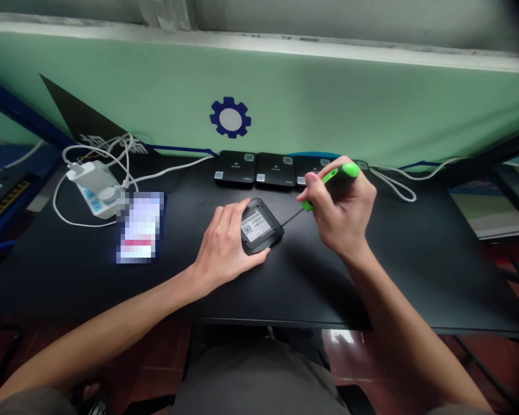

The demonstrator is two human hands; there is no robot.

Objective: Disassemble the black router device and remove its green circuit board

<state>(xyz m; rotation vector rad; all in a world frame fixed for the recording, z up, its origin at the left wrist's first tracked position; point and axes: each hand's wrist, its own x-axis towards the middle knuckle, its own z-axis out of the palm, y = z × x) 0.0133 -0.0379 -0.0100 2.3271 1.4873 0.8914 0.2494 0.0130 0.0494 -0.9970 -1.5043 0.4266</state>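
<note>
A small black square device [262,226] with a white label lies on the black table [415,259], underside up. My left hand [223,245] cups its left and near sides, fingers curled round the edge. My right hand [343,210] grips a screwdriver with a green handle [335,176]. Its thin shaft slants down to the left, with the tip at the device's right edge.
Three similar black devices [234,167] stand in a row at the back of the table. At the left sit a white power strip [96,187] with white cables and a lit phone [139,226]. A green partition [372,109] closes off the back.
</note>
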